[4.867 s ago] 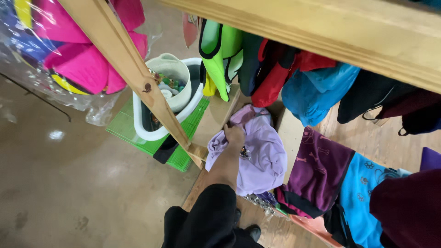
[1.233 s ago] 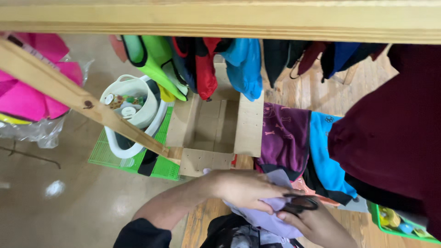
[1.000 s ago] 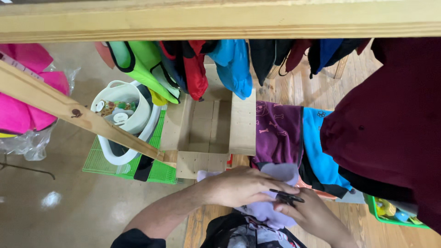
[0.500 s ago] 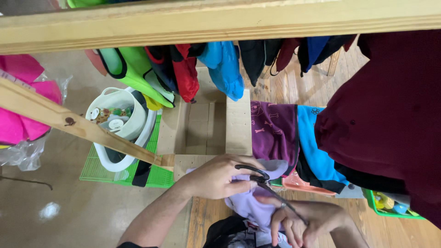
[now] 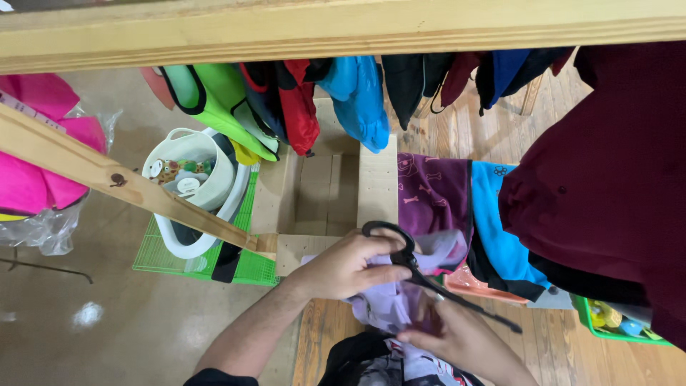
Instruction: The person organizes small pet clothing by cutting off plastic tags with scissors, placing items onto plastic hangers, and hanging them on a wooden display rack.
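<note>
Here left hand (image 5: 343, 268) fingers curled around black hanger (image 5: 429, 279); right hand (image 5: 457, 336) fingers pinching lilac garment (image 5: 389, 304).

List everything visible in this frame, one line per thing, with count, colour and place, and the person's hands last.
lavender garment: one, pale purple, low centre, held in both hands
black hanger: one, black, across the lavender garment
hanging garments: several, green, red, blue, black, on the rail at top
maroon garment: one, dark red, right
purple garment: one, purple with bone print, centre right
blue garment: one, bright blue, beside the purple one
wooden beam: one, pale, along the top
cardboard box: one, brown, open, centre
white tub: one, white, left, on a green grid tray
pink garments: several, pink, far left
left hand: on hanger and garment
right hand: under the garment, at the hanger
</note>
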